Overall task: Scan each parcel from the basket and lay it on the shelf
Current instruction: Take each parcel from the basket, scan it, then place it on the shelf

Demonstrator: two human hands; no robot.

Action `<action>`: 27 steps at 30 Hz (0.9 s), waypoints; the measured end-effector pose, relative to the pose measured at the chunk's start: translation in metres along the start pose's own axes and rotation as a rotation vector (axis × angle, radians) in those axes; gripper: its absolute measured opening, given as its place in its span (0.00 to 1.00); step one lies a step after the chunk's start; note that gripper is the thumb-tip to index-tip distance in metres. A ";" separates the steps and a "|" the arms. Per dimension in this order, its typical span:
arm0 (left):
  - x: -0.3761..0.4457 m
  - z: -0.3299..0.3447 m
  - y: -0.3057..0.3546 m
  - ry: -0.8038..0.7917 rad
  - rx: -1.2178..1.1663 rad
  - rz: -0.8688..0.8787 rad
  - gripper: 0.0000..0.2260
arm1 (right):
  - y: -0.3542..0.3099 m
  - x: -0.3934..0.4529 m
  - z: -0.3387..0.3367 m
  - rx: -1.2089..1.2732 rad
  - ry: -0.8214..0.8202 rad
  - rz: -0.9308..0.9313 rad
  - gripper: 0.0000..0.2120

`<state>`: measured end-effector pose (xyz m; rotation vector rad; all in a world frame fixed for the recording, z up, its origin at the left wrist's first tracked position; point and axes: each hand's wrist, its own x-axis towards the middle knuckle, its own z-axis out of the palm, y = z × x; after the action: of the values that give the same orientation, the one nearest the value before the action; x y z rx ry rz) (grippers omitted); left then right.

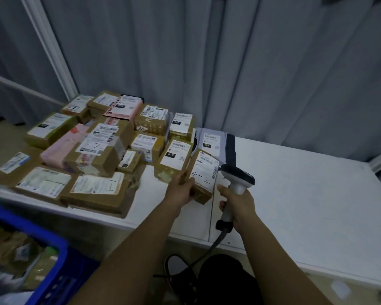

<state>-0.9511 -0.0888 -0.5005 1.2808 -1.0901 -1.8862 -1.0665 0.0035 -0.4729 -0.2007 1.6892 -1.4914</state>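
Head view: a brown cardboard parcel [204, 176], its white label handwritten "4-2", sits tilted over the white shelf [295, 194], gripped at its near-left corner by the left hand [183, 190]. Just right of the parcel, the right hand [240, 204] is wrapped around the handle of a white barcode scanner [237, 180]. Left of the parcel lie many labelled parcels [92, 155]; the blue basket [53, 256] stands below-left.

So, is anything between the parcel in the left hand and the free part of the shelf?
Nothing visible. The left hand holds the parcel just above bare shelf; the scanner sits to its right.
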 end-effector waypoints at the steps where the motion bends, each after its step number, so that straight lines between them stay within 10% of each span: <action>1: 0.010 0.000 -0.005 0.007 0.010 -0.007 0.17 | 0.000 0.006 -0.003 -0.014 0.003 0.020 0.10; 5: 0.037 0.000 -0.023 -0.016 0.229 0.023 0.16 | -0.002 0.024 -0.014 -0.043 0.008 0.061 0.15; 11: 0.043 -0.004 -0.037 0.209 1.328 0.317 0.20 | 0.000 0.029 -0.025 -0.079 -0.018 0.066 0.13; 15: 0.055 -0.003 -0.044 -0.089 1.616 0.785 0.20 | 0.002 0.026 -0.028 -0.082 -0.013 0.063 0.11; 27: 0.096 -0.002 -0.048 -0.013 1.944 0.601 0.34 | 0.003 0.027 -0.011 -0.069 -0.065 0.069 0.10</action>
<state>-0.9842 -0.1462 -0.5853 1.2800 -2.9924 0.1098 -1.0894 -0.0040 -0.4891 -0.2231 1.6801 -1.3633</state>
